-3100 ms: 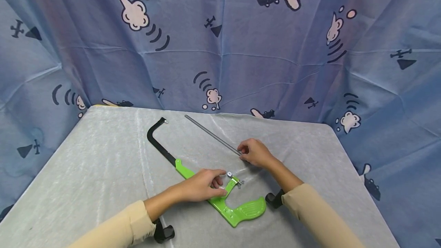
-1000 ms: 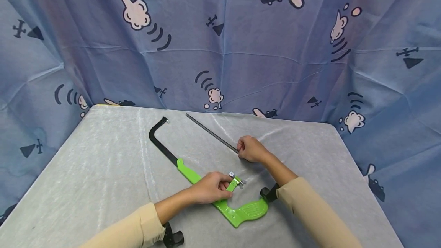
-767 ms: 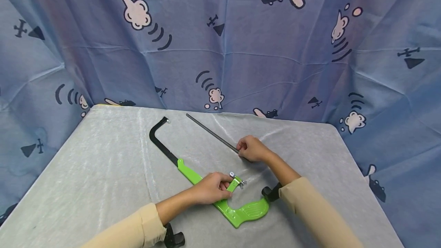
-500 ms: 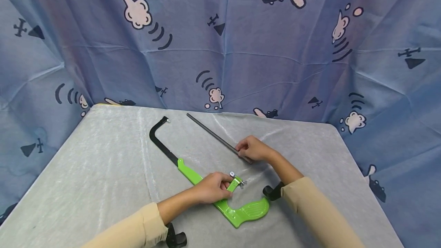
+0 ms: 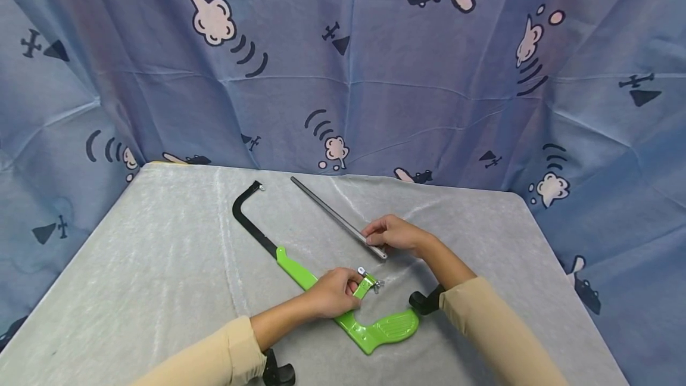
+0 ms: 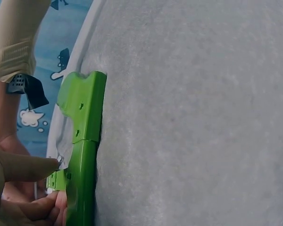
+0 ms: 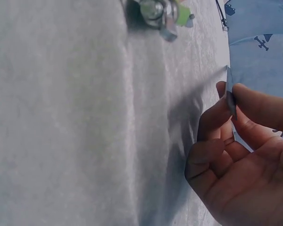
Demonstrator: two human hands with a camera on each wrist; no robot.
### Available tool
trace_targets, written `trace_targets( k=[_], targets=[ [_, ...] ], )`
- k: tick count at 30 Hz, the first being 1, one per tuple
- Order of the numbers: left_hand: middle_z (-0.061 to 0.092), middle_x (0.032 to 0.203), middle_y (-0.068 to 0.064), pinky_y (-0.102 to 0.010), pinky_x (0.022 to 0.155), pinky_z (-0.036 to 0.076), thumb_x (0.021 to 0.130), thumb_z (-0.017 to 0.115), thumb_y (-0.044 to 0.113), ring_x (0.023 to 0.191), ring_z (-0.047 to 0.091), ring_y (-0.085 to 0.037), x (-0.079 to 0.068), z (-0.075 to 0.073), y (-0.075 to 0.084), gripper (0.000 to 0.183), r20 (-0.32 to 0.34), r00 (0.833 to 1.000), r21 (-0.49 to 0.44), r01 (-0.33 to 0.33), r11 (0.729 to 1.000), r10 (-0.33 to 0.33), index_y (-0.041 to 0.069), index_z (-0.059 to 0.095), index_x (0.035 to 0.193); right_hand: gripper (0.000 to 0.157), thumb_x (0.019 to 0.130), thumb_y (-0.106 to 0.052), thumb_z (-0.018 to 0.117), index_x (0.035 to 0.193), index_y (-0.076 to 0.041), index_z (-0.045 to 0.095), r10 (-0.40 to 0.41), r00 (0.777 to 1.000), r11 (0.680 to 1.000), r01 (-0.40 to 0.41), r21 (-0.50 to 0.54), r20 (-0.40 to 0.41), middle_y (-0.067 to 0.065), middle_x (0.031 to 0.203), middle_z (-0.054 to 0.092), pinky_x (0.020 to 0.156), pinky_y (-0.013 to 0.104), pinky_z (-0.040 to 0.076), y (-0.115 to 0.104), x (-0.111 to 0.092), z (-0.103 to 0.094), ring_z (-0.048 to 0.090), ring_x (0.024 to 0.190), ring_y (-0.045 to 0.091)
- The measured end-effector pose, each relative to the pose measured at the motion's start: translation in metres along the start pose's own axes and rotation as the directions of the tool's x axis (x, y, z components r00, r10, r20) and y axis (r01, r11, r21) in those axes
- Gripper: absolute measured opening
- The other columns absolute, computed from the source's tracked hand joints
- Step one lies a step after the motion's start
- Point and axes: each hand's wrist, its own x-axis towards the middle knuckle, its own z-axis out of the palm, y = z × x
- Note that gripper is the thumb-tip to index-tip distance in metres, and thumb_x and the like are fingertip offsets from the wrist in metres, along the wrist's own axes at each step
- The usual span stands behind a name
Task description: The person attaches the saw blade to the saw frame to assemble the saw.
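A hacksaw frame (image 5: 293, 269) with a green grip and a black curved front arm lies across the table. My left hand (image 5: 333, 293) grips its short green upright, just below the wing nut (image 5: 378, 286) and metal blade pin. The left wrist view shows the green frame (image 6: 85, 155) beside the thumb and curled fingers. Between thumb and index finger my right hand (image 5: 396, 234) pinches a thin grey hacksaw blade (image 5: 332, 213) near its near end, where a small hole shows. In the right wrist view the blade (image 7: 230, 99) appears edge-on, raised off the cloth.
A pale grey cloth covers the table (image 5: 177, 267). Behind it hangs a blue curtain (image 5: 375, 118) printed with planes and clouds. Black wrist-camera mounts (image 5: 426, 301) sit at both wrists, the right one close to the saw's handle.
My right hand has turned the blade so its flat side shows and shifted slightly toward the saw's upright. Earlier, the left hand closed from loose fingers onto the upright.
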Motion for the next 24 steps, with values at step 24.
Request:
trace_targets(
  k=[24],
  targets=[
    [0.054,0.082,0.003,-0.021,0.069,0.044,0.076,0.077,-0.003,0.076,0.05,-0.007,-0.0012,0.0031,-0.0036,0.03,-0.009,0.998,0.141,-0.064,0.988,0.066,0.001,0.062,0.102,0.031,0.098,-0.006,0.058,0.123,0.012,0.057,-0.046,0.996,0.985,0.033,0.171,0.071,-0.004,0.082,0.058,0.062,0.022,0.041,-0.006,-0.007,0.0029,0.047,0.068,0.008]
  ],
)
